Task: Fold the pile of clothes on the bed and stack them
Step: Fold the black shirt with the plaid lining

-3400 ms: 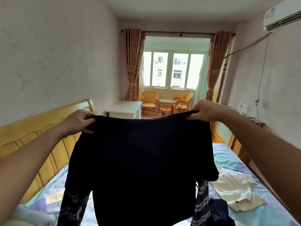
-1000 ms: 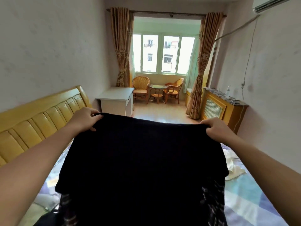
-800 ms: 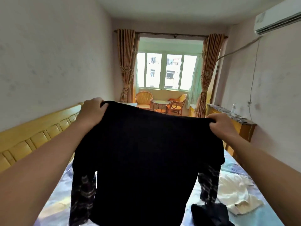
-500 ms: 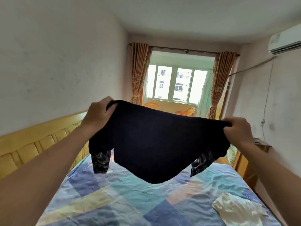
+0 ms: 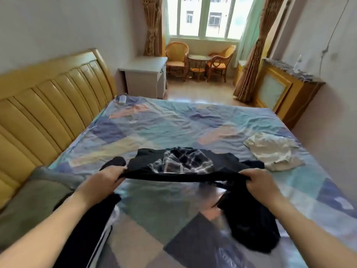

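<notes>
A dark navy shirt (image 5: pixel 222 161) with plaid sleeves lies low over the patchwork bed sheet (image 5: pixel 173 124), its far end bunched with the plaid showing. My left hand (image 5: pixel 104 177) grips its near edge on the left. My right hand (image 5: pixel 260 179) grips the same edge on the right, and the edge is stretched taut between them just above the sheet. A crumpled dark garment (image 5: pixel 251 227) lies under my right forearm. A cream garment (image 5: pixel 272 149) lies crumpled at the right side of the bed.
Black trousers with a white stripe (image 5: pixel 87 231) and a grey-green pillow (image 5: pixel 32 202) lie at the near left. A yellow headboard (image 5: pixel 44 105) runs along the left. A white bedside table (image 5: pixel 144 76), wicker chairs and a wooden cabinet (image 5: pixel 284 89) stand beyond the bed.
The shirt was held up in the air in front of me; now it has come down onto the bed, my hands dropping low with its edge. My view tilted down.
</notes>
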